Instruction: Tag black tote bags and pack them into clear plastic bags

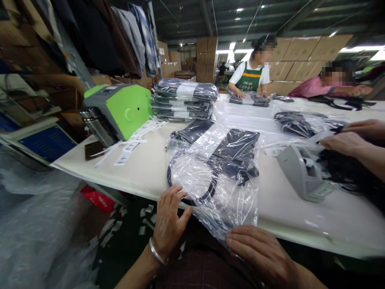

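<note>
A clear plastic bag (234,196) lies across the table edge. Inside it is a folded black item (237,144) with a black strap (214,182) curving in a loop; a white paper band (207,144) crosses it. My left hand (170,218), with a silver bangle at the wrist, rests its spread fingertips at the bag's near left edge by the loop. At the near right corner of the plastic, my right hand (260,247) has its fingers together, closed on the film. Its thumb is hidden.
A green and grey machine (129,110), a metal flask (98,126) and label strips (129,152) stand left. Packed bags (183,100) are stacked behind. A grey dispenser (300,172) and another person's hands (345,142) are right. Two people work across the table (144,168).
</note>
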The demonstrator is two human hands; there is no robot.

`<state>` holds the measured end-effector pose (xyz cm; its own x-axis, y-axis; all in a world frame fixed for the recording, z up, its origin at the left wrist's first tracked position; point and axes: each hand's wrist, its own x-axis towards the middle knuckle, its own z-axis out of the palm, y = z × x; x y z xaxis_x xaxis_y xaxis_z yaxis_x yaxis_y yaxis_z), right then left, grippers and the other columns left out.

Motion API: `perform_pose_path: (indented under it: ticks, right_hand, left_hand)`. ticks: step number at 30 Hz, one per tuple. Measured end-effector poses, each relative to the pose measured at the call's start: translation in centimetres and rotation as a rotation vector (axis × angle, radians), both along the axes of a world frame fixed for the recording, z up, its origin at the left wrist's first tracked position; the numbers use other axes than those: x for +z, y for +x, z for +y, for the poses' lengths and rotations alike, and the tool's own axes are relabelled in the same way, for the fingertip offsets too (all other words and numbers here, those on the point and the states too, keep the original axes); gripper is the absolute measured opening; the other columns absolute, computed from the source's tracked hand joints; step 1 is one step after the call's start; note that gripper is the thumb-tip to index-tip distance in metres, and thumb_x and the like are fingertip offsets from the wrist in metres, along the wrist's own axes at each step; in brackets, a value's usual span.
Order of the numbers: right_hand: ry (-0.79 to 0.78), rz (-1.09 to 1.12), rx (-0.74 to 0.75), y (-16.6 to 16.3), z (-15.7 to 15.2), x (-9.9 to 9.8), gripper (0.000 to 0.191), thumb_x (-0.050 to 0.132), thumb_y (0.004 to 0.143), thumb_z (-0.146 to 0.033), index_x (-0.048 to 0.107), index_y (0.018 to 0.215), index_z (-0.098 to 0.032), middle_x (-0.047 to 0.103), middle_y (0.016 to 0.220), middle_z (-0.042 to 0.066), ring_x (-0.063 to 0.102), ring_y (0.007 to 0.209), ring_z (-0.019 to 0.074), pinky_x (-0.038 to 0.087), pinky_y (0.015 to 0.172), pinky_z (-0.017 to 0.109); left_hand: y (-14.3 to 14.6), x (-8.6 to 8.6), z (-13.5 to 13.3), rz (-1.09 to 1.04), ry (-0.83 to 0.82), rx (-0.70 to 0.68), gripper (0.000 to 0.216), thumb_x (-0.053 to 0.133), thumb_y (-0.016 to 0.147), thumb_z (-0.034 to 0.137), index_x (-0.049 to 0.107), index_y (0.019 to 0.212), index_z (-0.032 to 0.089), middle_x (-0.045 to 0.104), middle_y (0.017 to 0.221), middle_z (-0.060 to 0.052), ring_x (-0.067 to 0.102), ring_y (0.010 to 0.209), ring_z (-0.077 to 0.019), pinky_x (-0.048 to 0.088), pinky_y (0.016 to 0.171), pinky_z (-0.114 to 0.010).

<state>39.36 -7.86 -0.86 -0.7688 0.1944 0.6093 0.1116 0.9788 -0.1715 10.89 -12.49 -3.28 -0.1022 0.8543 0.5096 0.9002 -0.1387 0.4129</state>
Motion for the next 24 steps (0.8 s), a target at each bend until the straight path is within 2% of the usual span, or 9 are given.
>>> perform_pose_path:
  ticks: [3,6,8,11,15,19,22,24]
  right_hand:
    - [0.03,-0.006,-0.001,0.1,-0.1,-0.1,0.027,0.049,0.1,-0.017,0.067,0.119,-0.01,0.077,0.105,0.011,0.07,0.104,0.019,0.06,0.088,0.033]
    - [0.023,0.018,-0.004,0.0,-0.2,0.2,0.026,0.048,0.101,-0.018,0.067,0.117,-0.01,0.077,0.103,0.01,0.071,0.1,0.0182,0.061,0.085,0.032]
    - [0.014,0.033,-0.001,-0.1,-0.2,0.4,0.025,0.049,0.101,-0.017,0.067,0.117,-0.011,0.077,0.102,0.01,0.071,0.099,0.0178,0.061,0.084,0.031]
    - [0.026,0.012,-0.001,-0.2,-0.2,0.5,0.025,0.052,0.099,-0.017,0.067,0.117,-0.01,0.077,0.102,0.01,0.071,0.101,0.0183,0.061,0.085,0.032]
    - [0.009,0.043,-0.021,-0.3,-0.2,0.3,0.024,0.054,0.098,-0.017,0.067,0.116,-0.011,0.078,0.1,0.01,0.072,0.099,0.0183,0.061,0.087,0.031]
    - [0.012,0.067,-0.021,-0.6,-0.3,0.9,0.022,0.057,0.096,-0.018,0.069,0.114,-0.011,0.078,0.096,0.009,0.074,0.094,0.0171,0.062,0.086,0.028]
    - [0.014,0.032,-0.001,-1.3,-0.4,1.7,0.02,0.062,0.094,-0.019,0.069,0.111,-0.013,0.079,0.095,0.007,0.074,0.092,0.0161,0.062,0.086,0.025]
    - [-0.018,0.044,0.038,-2.0,-0.2,2.2,0.018,0.063,0.094,-0.022,0.069,0.109,-0.013,0.079,0.091,0.007,0.075,0.088,0.0149,0.061,0.084,0.023]
  left_hand:
    - [-0.2,-0.3,0.1,0.018,0.012,0.021,0.041,0.061,0.091,0.025,0.047,0.129,0.024,0.053,0.139,-0.013,0.044,0.137,-0.0304,0.037,0.113,-0.056]
    - [0.2,-0.1,0.6,0.083,0.035,0.072,0.073,0.067,0.087,0.025,0.028,0.149,0.02,0.036,0.154,-0.018,0.027,0.148,-0.0343,0.027,0.119,-0.061]
    - [0.8,0.1,1.1,0.144,0.018,0.08,0.087,0.071,0.085,0.026,0.018,0.154,0.018,0.026,0.161,-0.019,0.014,0.152,-0.0362,0.02,0.121,-0.064]
    - [2.0,0.2,2.3,0.207,-0.021,0.048,0.095,0.075,0.081,0.03,0.018,0.156,0.019,0.025,0.162,-0.018,0.012,0.152,-0.0375,0.017,0.122,-0.065]
    - [3.0,0.1,4.4,0.259,-0.052,-0.01,0.09,0.072,0.081,0.026,0.022,0.155,0.022,0.03,0.161,-0.013,0.016,0.152,-0.0354,0.016,0.123,-0.063]
    - [1.5,0.1,6.1,0.285,-0.039,0.034,0.076,0.064,0.082,0.013,0.033,0.151,0.022,0.036,0.159,-0.012,0.022,0.151,-0.0345,0.02,0.122,-0.062]
    - [-0.4,0.2,6.6,0.301,-0.013,0.086,0.056,0.059,0.082,0.006,0.05,0.135,0.021,0.045,0.151,-0.015,0.032,0.146,-0.0352,0.028,0.118,-0.06]
    - [-1.2,0.2,6.4,0.33,-0.009,0.006,0.04,0.055,0.086,0.005,0.058,0.123,0.021,0.052,0.143,-0.013,0.039,0.141,-0.0327,0.035,0.115,-0.054]
